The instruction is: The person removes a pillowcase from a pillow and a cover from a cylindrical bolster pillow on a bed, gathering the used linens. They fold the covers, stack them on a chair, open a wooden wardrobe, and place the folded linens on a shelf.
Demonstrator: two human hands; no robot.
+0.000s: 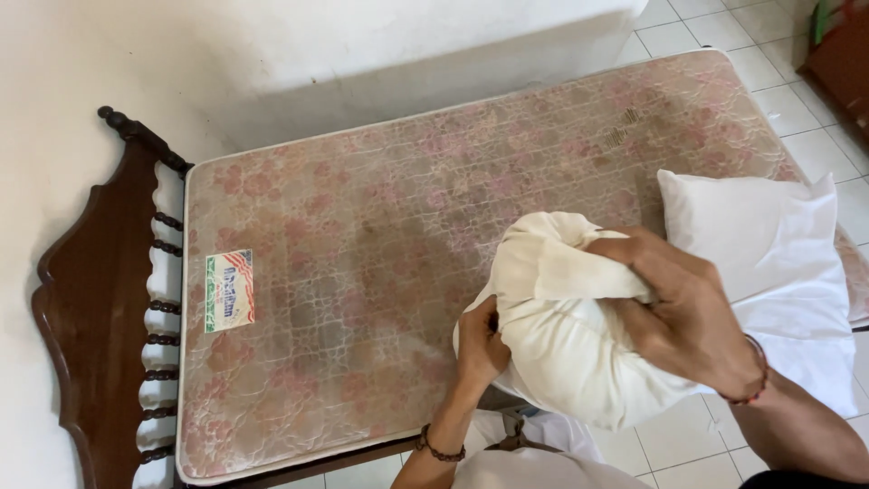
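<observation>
Soft matt cloth pillow [570,344], quilted fabric mattress [380,272] (worn), glossy carved wood headboard [90,299]
</observation>
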